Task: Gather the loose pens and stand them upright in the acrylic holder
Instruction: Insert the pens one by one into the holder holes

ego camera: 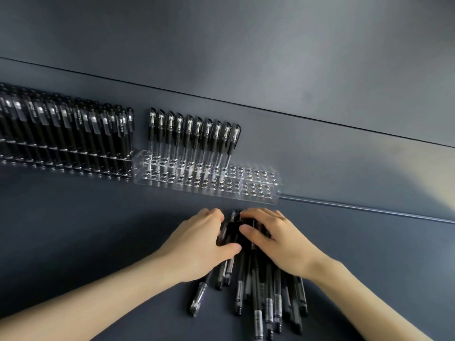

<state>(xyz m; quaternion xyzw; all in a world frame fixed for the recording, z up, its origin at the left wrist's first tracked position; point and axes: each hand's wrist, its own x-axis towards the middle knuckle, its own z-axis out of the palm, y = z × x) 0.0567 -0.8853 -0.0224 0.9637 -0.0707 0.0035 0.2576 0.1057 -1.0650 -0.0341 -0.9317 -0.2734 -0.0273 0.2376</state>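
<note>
holder [258, 187]: one row of pens [192, 134] in, rest empty | pile [261, 299] on tabletop [98, 230] | left hand [197, 242], right hand [278, 239]: grip curled round pile

head view, close, facing forward-down

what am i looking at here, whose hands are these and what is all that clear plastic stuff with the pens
No machine here: one camera worn on a person's head looks down at their two bare hands. On the dark table lies a pile of loose pens; the left hand and right hand curl round its far end from either side. Behind it stands a clear acrylic holder, one row of pens upright at its back, many holes free. Left of it is a full rack of pens.
</note>
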